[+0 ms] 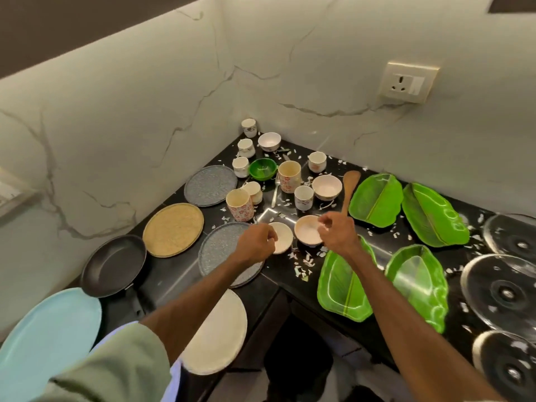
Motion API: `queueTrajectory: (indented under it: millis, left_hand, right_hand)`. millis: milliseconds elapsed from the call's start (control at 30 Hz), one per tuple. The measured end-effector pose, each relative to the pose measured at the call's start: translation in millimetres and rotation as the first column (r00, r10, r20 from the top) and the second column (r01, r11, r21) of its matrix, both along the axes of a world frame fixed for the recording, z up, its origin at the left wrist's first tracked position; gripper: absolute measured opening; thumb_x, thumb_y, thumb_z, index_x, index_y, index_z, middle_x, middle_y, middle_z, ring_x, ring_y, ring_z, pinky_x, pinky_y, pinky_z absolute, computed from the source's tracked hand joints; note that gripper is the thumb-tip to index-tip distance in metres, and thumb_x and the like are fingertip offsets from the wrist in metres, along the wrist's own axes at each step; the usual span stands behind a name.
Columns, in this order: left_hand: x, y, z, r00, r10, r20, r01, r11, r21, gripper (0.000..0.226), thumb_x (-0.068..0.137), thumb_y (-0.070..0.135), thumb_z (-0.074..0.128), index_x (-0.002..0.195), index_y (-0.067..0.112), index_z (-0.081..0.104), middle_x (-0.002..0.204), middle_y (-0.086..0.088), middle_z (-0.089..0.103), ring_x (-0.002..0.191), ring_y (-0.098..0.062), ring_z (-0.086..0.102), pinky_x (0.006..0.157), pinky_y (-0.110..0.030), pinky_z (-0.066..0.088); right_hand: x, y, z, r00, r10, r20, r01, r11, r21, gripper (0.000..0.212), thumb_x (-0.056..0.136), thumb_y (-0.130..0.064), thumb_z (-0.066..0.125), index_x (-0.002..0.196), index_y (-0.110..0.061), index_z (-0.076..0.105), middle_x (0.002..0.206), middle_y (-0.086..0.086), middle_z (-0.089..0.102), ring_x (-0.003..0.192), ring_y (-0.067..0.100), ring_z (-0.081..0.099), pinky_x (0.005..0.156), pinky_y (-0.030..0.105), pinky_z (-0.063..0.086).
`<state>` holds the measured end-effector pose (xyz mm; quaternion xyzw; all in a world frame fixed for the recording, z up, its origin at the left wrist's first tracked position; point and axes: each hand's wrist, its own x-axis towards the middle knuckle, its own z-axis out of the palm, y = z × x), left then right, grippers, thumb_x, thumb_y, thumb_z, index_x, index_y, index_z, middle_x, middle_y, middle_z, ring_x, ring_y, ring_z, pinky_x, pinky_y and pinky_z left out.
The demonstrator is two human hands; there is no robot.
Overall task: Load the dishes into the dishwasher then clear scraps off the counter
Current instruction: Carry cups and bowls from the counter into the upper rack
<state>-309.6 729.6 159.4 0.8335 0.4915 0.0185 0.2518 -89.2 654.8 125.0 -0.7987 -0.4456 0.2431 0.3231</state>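
Note:
Dirty dishes crowd the black corner counter (pixel 290 274). My left hand (pixel 256 242) pinches the near rim of a small white bowl (pixel 283 237) that sits beside a grey speckled plate (pixel 216 250). My right hand (pixel 338 232) pinches the right rim of a second white bowl (pixel 307 231). Both bowls stand on the counter, close together. Behind them are floral mugs (pixel 240 205), small cups (pixel 304 197), another white bowl (pixel 327 187), a green bowl (pixel 263 168), a fork (pixel 275 191) and a wooden spatula (pixel 349 190). White scraps (pixel 303 264) litter the counter.
Green leaf-shaped plates (pixel 377 200) and glass lids (pixel 503 291) fill the right side. At the left lie a woven tan plate (pixel 173 230), a black pan (pixel 114 265), a light blue plate (pixel 49 340) and a white plate (pixel 217 335). Marble walls close the corner; a socket (pixel 409 82) is on the right wall.

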Motion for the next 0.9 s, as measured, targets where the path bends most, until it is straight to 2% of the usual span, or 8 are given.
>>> queueTrajectory:
  millis: [167,267,333,433,567,667,800,900]
  left_hand:
    - [-9.1,49.9,6.0,0.998,0.012,-0.057,-0.01,0.999,0.047,0.023,0.086,0.008,0.064,0.105,0.014,0.074,0.105,-0.003,0.071,0.097,-0.021,0.066,0.084,-0.042,0.059]
    - [-9.3,77.6,4.5,0.995,0.047,-0.084,-0.035,0.99,0.136,0.017,0.086,0.009,0.063,0.1,0.01,0.072,0.099,-0.006,0.071,0.091,-0.026,0.066,0.077,-0.045,0.059]
    - [-6.9,95.1,2.0,0.993,0.053,-0.104,-0.03,0.977,0.211,0.016,0.087,0.012,0.064,0.101,0.008,0.069,0.101,-0.008,0.069,0.094,-0.027,0.064,0.075,-0.045,0.057]
    - [-1.3,122.7,-5.7,0.991,0.049,-0.123,-0.013,0.96,0.279,0.027,0.087,0.016,0.067,0.112,0.006,0.064,0.112,-0.012,0.064,0.104,-0.027,0.057,0.08,-0.041,0.054]
    - [12.5,155.6,-13.4,0.98,0.051,-0.194,0.003,0.963,0.269,0.046,0.086,0.023,0.068,0.127,0.006,0.053,0.125,-0.015,0.057,0.114,-0.029,0.05,0.092,-0.041,0.047]
    - [24.7,173.9,-16.4,0.965,0.085,-0.248,-0.026,0.972,0.233,0.058,0.084,0.03,0.073,0.129,0.004,0.047,0.13,-0.017,0.054,0.122,-0.033,0.048,0.098,-0.044,0.045]
    - [40.1,198.2,-24.4,0.938,0.117,-0.327,-0.051,0.978,0.202,0.074,0.082,0.045,0.076,0.133,0.002,0.043,0.135,-0.019,0.051,0.126,-0.035,0.047,0.101,-0.047,0.043]
    - [50.3,214.5,-29.0,0.908,0.127,-0.399,-0.082,0.989,0.127,0.082,0.082,0.043,0.077,0.141,0.004,0.036,0.143,-0.021,0.046,0.134,-0.039,0.043,0.107,-0.053,0.039]
  right_hand:
    - [0.4,63.1,-2.7,0.996,-0.015,0.09,0.02,0.998,-0.059,0.041,0.086,-0.013,0.072,0.125,-0.006,0.063,0.124,0.016,0.067,0.117,0.034,0.062,0.097,0.041,0.051]
    - [1.3,95.2,-6.0,0.993,0.001,0.121,0.011,0.996,-0.093,0.05,0.09,-0.012,0.068,0.136,-0.006,0.052,0.129,0.02,0.062,0.121,0.037,0.058,0.092,0.043,0.051]
    - [2.9,114.5,-6.3,0.988,0.004,0.152,0.019,0.989,-0.147,0.051,0.092,-0.013,0.066,0.14,-0.008,0.049,0.13,0.022,0.061,0.121,0.039,0.057,0.09,0.046,0.051]
    - [1.4,134.9,-9.4,0.99,0.006,0.14,0.028,0.971,-0.238,0.051,0.095,-0.018,0.065,0.143,-0.011,0.049,0.135,0.021,0.057,0.123,0.039,0.056,0.095,0.047,0.05]
    - [0.2,149.0,-29.9,0.989,0.009,0.145,0.036,0.951,-0.306,0.04,0.098,-0.027,0.064,0.131,-0.005,0.061,0.127,0.019,0.065,0.117,0.037,0.062,0.089,0.044,0.053]
    - [0.2,148.0,-39.3,0.994,-0.018,0.108,0.051,0.95,-0.307,0.034,0.098,-0.025,0.066,0.122,-0.002,0.065,0.122,0.019,0.068,0.112,0.036,0.065,0.087,0.046,0.056]
    - [-2.5,141.6,-38.9,0.995,-0.063,0.083,0.075,0.986,-0.151,0.026,0.096,-0.025,0.067,0.11,-0.003,0.071,0.11,0.017,0.072,0.1,0.032,0.068,0.082,0.043,0.057]
    - [-10.9,134.2,-31.4,0.992,-0.11,0.055,0.111,0.994,-0.012,0.028,0.091,-0.035,0.073,0.099,-0.008,0.077,0.097,0.01,0.075,0.087,0.023,0.069,0.077,0.038,0.058]
